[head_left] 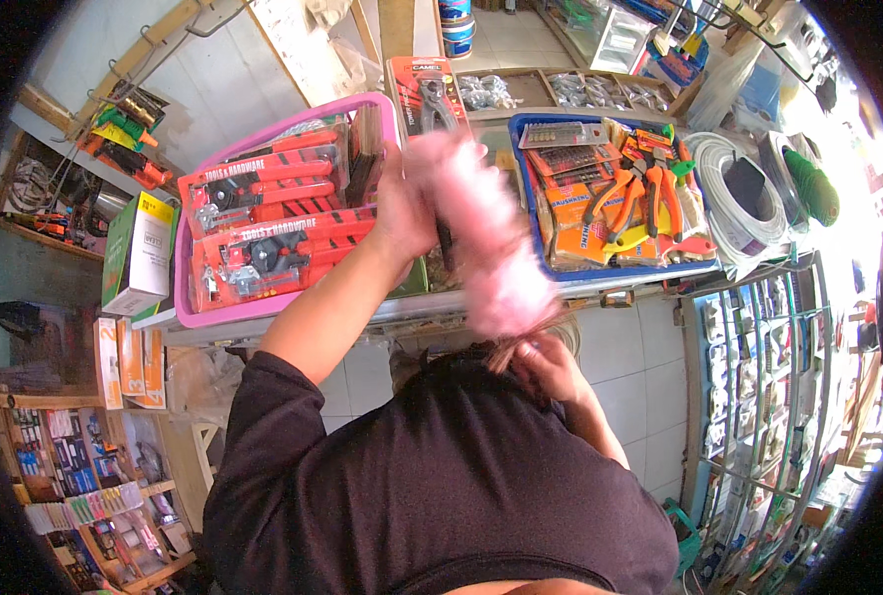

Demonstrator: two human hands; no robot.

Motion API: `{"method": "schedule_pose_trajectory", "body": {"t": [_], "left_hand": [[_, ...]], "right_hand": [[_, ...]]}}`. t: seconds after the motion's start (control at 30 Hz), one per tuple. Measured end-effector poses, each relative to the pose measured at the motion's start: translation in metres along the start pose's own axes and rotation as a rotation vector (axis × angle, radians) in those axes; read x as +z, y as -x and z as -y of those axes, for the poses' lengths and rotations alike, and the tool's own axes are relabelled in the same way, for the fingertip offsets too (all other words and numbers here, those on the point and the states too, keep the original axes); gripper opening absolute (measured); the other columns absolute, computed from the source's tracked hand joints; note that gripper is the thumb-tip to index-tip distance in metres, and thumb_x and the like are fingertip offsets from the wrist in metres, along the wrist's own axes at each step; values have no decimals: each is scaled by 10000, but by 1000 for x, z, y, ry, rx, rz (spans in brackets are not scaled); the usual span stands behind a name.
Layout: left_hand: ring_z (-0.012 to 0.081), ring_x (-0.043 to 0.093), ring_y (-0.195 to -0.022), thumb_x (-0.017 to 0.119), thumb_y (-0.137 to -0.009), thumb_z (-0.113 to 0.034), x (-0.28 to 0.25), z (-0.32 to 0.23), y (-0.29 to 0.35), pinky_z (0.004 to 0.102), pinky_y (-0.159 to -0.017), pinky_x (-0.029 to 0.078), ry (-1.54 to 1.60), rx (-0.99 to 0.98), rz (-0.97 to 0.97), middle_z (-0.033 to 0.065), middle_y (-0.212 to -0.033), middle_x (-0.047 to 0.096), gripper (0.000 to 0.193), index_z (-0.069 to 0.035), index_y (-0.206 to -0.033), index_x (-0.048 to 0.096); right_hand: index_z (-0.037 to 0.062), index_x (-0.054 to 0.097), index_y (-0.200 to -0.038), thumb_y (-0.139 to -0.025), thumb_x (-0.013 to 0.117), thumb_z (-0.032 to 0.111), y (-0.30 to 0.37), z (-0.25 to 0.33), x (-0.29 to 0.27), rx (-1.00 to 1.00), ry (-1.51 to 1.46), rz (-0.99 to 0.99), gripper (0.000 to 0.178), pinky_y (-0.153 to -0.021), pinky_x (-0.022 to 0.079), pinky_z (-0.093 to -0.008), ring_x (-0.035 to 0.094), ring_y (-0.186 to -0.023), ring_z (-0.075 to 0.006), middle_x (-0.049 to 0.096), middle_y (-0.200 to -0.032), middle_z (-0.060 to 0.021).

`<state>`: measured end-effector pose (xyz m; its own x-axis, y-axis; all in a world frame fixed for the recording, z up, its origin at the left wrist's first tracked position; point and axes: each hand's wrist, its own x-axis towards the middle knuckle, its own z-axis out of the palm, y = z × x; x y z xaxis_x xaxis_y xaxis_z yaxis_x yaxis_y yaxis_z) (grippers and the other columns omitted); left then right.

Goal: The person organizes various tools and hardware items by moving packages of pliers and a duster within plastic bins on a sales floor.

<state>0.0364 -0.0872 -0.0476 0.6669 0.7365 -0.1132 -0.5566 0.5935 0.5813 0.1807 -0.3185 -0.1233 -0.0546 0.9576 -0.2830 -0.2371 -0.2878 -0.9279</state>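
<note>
My right hand (551,367), low in front of my chest, is closed round the lower end of a fluffy pink duster (509,288). The duster slants up and left, smeared by motion, with brown strands near my fingers. My left hand (407,213) is raised at the right edge of a pink tray (189,315). It appears closed on the lower left of an upright red card pack of pincers (432,94); the duster hides part of this grip. The pink tray holds several red packs of tools.
To the right, a blue tray (536,253) holds orange-handled pliers (650,193) and packets. Coils of white cable (734,188) lie beyond it. A compartmented box (531,89) is behind. Wire display racks (759,397) stand right; a green-and-white box (139,253) is left.
</note>
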Motion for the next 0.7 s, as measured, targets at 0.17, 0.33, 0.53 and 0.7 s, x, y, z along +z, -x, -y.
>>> {"method": "schedule_pose_trajectory", "body": {"t": [0.17,0.33,0.53,0.7], "left_hand": [[352,441,-1168,199,-851,-668,2,-7,4,486,-978,339,15,-18,-132,184,-1295,443,783,-38,-1268,405],[322,479,-1122,189,-846,-681,0,-9,-22,455,-965,363,244,-347,-117,193,-1262,474,795,-62,-1316,359],[317,538,-989,229,-790,-749,-4,-7,-11,439,-871,419,152,-82,69,179,-1128,541,843,-82,-1278,393],[310,513,-1057,199,-851,-679,-13,-5,-13,467,-892,410,-5,-7,-35,165,-1250,482,758,-101,-1295,408]], "right_hand": [[22,547,-815,-922,495,335,-10,12,5,56,-124,-115,335,-482,360,-245,426,-533,-72,480,-603,-9],[57,478,-730,-930,479,325,-19,-1,2,-111,193,76,334,-402,357,-247,462,-458,-103,502,-587,-26],[27,497,-795,-918,500,325,-21,14,6,-21,85,65,322,-422,356,-254,453,-478,-97,489,-599,-21],[48,464,-768,-928,486,316,-37,21,19,-6,-189,-74,313,-397,349,-256,445,-445,-107,471,-566,-12]]}}
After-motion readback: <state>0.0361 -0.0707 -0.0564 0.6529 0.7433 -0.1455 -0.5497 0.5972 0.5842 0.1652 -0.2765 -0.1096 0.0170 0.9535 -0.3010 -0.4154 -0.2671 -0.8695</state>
